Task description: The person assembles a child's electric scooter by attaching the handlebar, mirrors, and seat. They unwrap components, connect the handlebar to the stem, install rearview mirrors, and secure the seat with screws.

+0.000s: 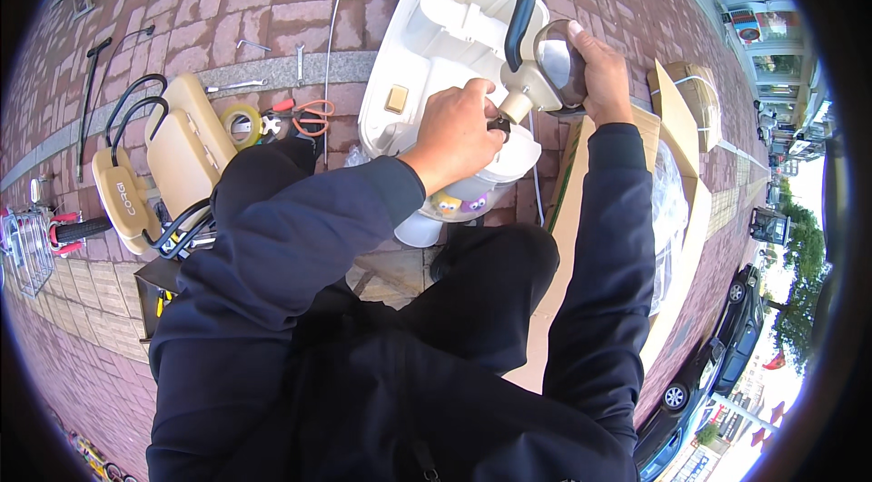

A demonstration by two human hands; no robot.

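Note:
In front of me on the brick paving lies a large white moulded plastic body (389,89), perhaps part of a ride-on toy. A cream branched fitting (536,87) with a curved black grip (524,19) sits above its right side. My right hand (604,78) is closed round the edge of a rounded, glossy dark-faced part (556,64) joined to that fitting. My left hand (463,132) is closed at the short cream tube's lower end. Its fingertips pinch a small black piece (500,124), whose kind I cannot make out. Below is a clear section with coloured cartoon eyes (461,202).
Left of my knee lie beige padded parts (186,132) with black tubes, a tape roll (241,125), orange-handled pliers or cutters (313,119) and wrenches (301,64). A cardboard box (568,209) with plastic wrap stands by my right arm. Parked cars (699,382) are farther right.

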